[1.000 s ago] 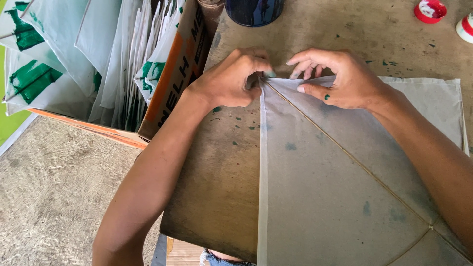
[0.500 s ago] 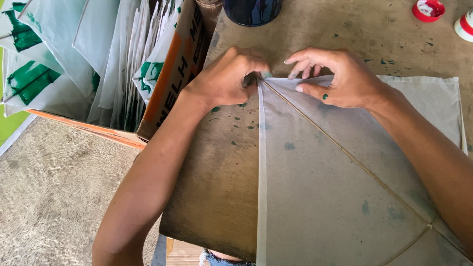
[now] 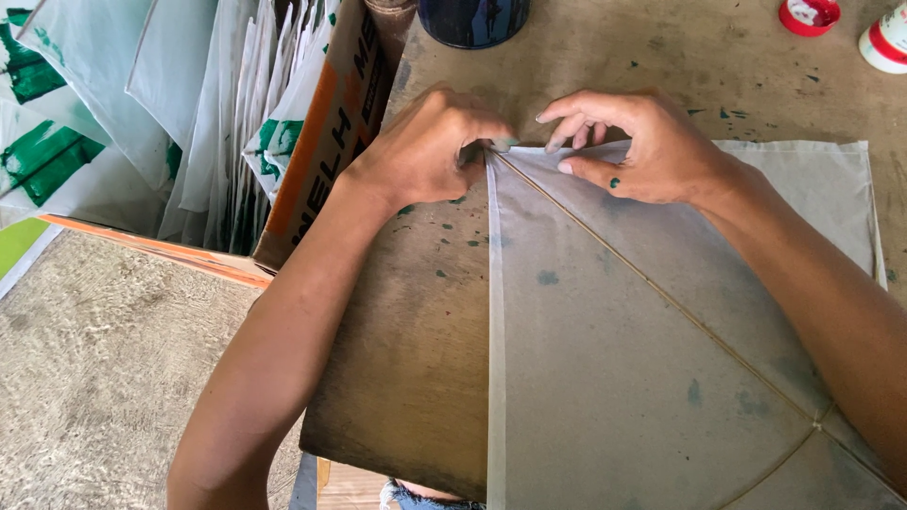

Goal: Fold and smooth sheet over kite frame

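Little has shifted since the earlier frames: both hands have stayed at the top corner of the sheet, the left one having crept a touch closer to the tip so that the dark gap once seen beside its knuckles is now covered. The left hand [image 3: 427,149] is curled nearly into a fist, its fingertips pinching the very corner of the pale translucent paper sheet [image 3: 652,378], which lies flat on the stained wooden table [image 3: 416,349] and fills the right half of the view. The right hand [image 3: 635,146] is loosely open, fingers bent and spread; the forefinger and middle finger press down on the folded top edge of the sheet just beside the corner, while the thumb rests on the paper lower down. One thin stick [image 3: 661,297] runs diagonally under the paper from the pinched corner toward the lower right, where it crosses a second, curved stick [image 3: 784,458]. Two hands, one sheet, two sticks. At the far edge of the table stand one dark blue pot [image 3: 472,19], one red lid [image 3: 809,15] and one white-and-red container [image 3: 886,42], well apart from the hands. To the left, a cardboard box [image 3: 326,142] holds many upright white-and-green paper sheets [image 3: 189,113], too closely packed to count.
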